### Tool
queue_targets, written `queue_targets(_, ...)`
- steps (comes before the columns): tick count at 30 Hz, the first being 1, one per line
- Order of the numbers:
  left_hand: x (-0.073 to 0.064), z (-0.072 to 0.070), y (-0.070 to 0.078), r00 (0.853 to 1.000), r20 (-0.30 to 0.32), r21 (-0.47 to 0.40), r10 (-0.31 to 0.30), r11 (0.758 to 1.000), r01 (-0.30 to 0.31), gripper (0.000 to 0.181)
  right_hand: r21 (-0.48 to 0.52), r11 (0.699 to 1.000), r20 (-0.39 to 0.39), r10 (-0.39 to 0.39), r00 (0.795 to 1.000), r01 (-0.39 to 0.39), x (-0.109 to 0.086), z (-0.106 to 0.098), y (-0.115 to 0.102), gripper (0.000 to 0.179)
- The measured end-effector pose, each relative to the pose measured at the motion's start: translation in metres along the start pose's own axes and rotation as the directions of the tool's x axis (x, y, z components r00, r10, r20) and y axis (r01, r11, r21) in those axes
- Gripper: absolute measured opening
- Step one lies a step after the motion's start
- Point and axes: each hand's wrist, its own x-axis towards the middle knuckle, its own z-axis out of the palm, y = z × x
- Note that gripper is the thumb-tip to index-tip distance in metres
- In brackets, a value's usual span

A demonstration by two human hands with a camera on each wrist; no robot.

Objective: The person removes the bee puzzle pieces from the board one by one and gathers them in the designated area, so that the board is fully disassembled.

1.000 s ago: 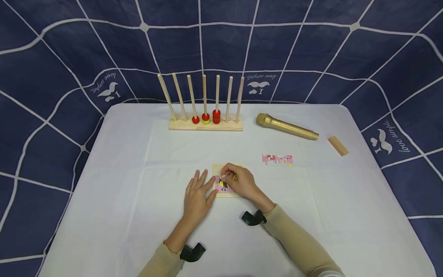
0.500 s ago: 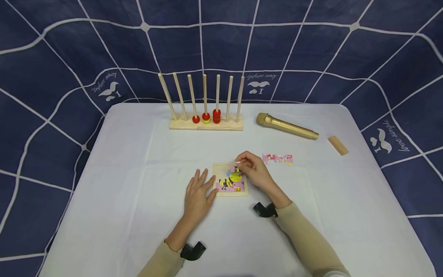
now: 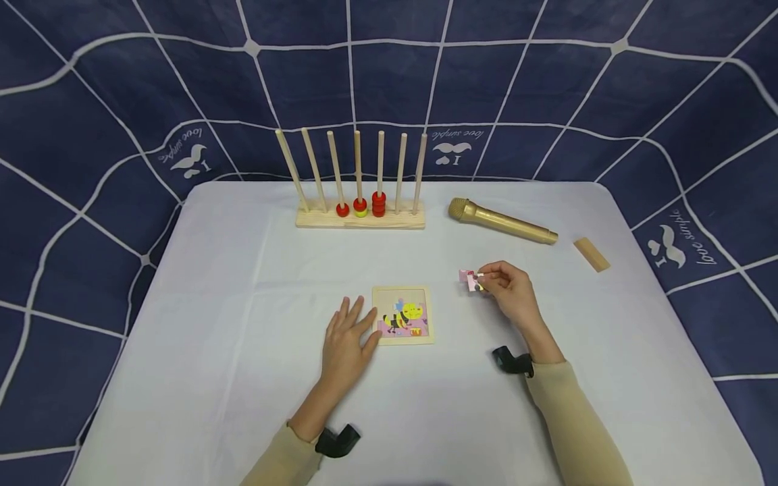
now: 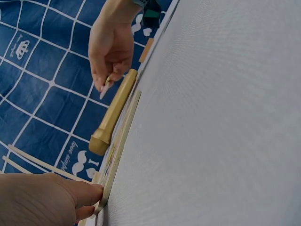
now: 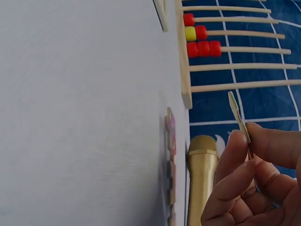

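A small square wooden puzzle board lies mid-table, with bee-picture pieces fitted in its lower and right part; bare wood shows at its upper left. My left hand lies with fingers spread at the board's left edge, thumb and fingertip touching the rim. To the right, my right hand pinches a puzzle piece between thumb and fingers, raised off the table. Beneath and beyond it, loose pink puzzle pieces rest on the cloth, partly covered by that hand in the head view.
At the back stands a wooden peg counting rack with several red and yellow beads. A gold microphone lies right of it. Farther right is a flat wooden strip. Blue patterned cloth surrounds the white table.
My right hand has moved from over the board out to the right, above the loose pieces, a piece in its fingers. The bee picture is now uncovered. The left hand has stayed still.
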Motion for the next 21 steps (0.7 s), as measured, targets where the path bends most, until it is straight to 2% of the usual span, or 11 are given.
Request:
queue_targets(4,0.000,-0.001,0.000,1.000,0.001,-0.002,-0.002,1.000,0.002,0.042,-0.012,1.000,-0.020,0.014,1.000,-0.014,0.000,0.000,0.008,0.019)
queue_targets(11,-0.001,-0.001,0.000,1.000,0.009,-0.004,-0.011,1.000,0.011,0.043,-0.029,0.999,-0.001,0.012,1.000,-0.012,0.000,0.006,0.018,0.018)
queue_targets(17,-0.002,0.000,0.000,1.000,0.009,-0.002,-0.012,1.000,0.012,0.043,-0.122,0.992,-0.020,-0.015,1.000,0.012,-0.001,0.010,0.021,0.015)
queue_targets(21,-0.001,0.000,0.000,1.000,0.003,-0.003,-0.003,1.000,0.003,0.043,-0.204,0.978,-0.038,-0.059,0.998,0.050,-0.001,0.012,0.023,0.012)
